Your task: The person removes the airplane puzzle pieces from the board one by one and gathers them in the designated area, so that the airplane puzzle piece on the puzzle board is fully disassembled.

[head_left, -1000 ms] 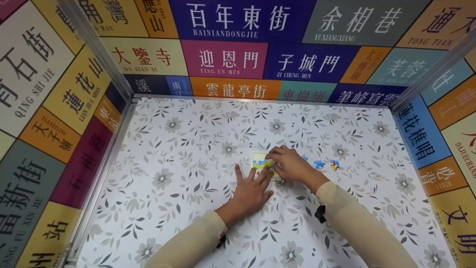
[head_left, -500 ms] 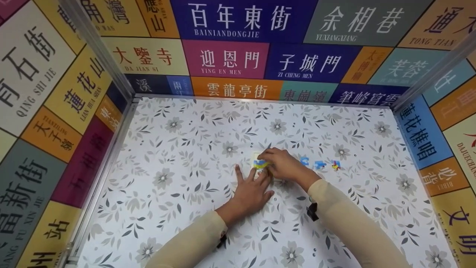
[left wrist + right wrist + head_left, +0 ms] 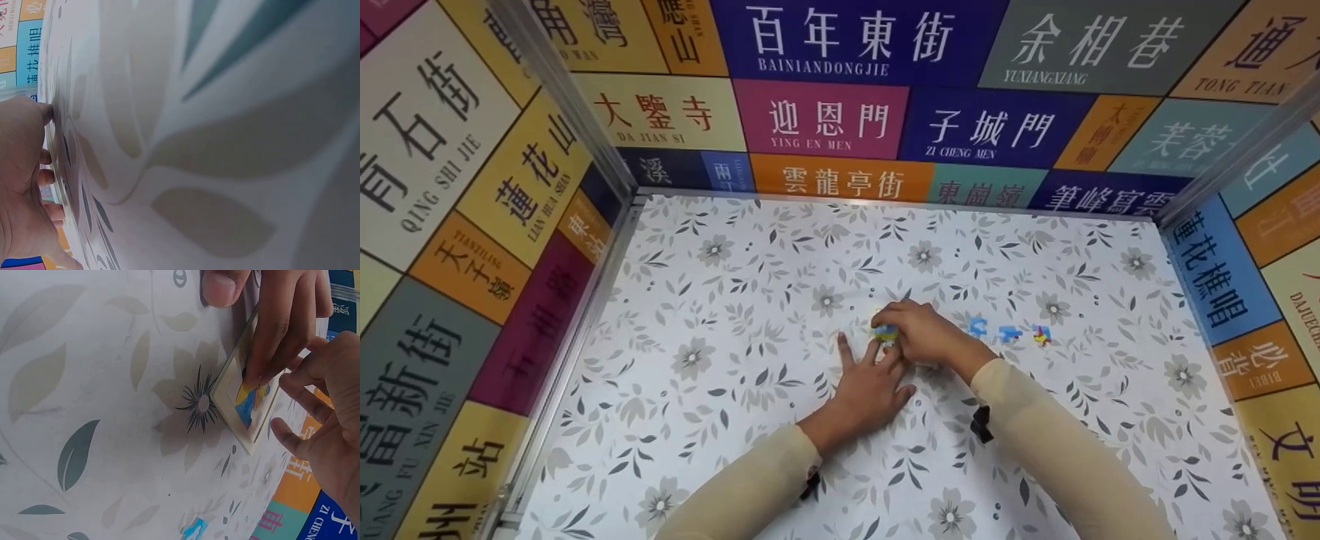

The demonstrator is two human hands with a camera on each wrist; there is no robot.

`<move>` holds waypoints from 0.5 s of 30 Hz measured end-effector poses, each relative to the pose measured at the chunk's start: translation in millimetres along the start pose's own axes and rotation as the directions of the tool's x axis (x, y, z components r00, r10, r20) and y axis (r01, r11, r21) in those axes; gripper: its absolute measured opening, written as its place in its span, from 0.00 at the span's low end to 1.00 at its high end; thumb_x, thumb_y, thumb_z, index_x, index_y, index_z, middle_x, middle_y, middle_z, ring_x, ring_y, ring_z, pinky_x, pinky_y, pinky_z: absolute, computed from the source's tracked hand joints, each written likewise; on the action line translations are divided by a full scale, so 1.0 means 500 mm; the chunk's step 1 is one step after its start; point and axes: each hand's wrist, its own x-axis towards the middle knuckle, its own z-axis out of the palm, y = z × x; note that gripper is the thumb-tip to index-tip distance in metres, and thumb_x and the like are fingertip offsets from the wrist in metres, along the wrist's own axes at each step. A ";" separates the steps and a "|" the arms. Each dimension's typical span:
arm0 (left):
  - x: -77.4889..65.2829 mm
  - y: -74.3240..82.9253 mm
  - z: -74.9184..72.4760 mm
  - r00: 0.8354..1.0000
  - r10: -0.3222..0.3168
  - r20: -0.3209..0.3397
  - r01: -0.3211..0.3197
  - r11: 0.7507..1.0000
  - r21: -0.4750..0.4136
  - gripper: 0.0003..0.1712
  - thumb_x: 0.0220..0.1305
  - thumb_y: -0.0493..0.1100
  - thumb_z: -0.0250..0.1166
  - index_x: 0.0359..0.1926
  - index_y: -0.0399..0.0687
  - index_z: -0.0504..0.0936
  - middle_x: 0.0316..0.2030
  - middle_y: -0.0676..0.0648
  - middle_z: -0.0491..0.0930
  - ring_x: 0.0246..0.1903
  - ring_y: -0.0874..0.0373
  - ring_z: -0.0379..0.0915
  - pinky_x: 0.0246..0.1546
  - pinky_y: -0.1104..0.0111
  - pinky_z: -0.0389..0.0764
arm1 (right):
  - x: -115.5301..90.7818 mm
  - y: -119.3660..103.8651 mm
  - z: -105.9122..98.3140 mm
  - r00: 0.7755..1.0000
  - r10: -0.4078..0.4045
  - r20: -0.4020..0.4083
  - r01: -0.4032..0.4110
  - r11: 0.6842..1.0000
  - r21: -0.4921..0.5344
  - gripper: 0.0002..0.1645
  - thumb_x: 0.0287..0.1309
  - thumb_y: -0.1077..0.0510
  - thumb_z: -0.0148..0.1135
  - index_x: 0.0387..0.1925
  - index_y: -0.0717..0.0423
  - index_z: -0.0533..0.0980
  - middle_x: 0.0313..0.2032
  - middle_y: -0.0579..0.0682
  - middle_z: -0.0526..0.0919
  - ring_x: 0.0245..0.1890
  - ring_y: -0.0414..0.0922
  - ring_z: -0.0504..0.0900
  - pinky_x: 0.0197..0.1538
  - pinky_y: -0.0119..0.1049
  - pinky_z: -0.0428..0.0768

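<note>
Puzzle board (image 3: 232, 417) lies on the counter (image 3: 1050, 255), mostly hidden in the head view; findings run left to right. Left hand (image 3: 866, 390): fingers spread and fairly straight, tips resting on the board, nothing visibly gripped. Board: pale and slim, with a raised rim and blue and yellow portions showing; judged light and stiff, liable to skate if nudged, and best held by opposite edges of that rim. Right hand (image 3: 926, 334): fingers bent over the board, close beside the left hand's; whether a piece is pinched there cannot be told. Further right, apart from the board, three loose pieces (image 3: 1009, 334) lie in a row, mainly blue, the rightmost also red and yellow; judged nearly weightless, awkward to lift flat, and best pinched at opposite sides.
</note>
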 end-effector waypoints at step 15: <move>-0.002 -0.003 -0.003 1.000 0.012 -0.014 -0.012 1.000 0.013 0.38 0.87 0.70 0.44 0.85 0.61 0.67 0.85 0.53 0.64 0.86 0.44 0.53 0.75 0.17 0.52 | 0.011 -0.002 0.001 1.000 -0.010 -0.026 0.012 0.996 0.086 0.23 0.61 0.75 0.63 0.53 0.54 0.86 0.54 0.56 0.88 0.61 0.63 0.83 0.73 0.74 0.73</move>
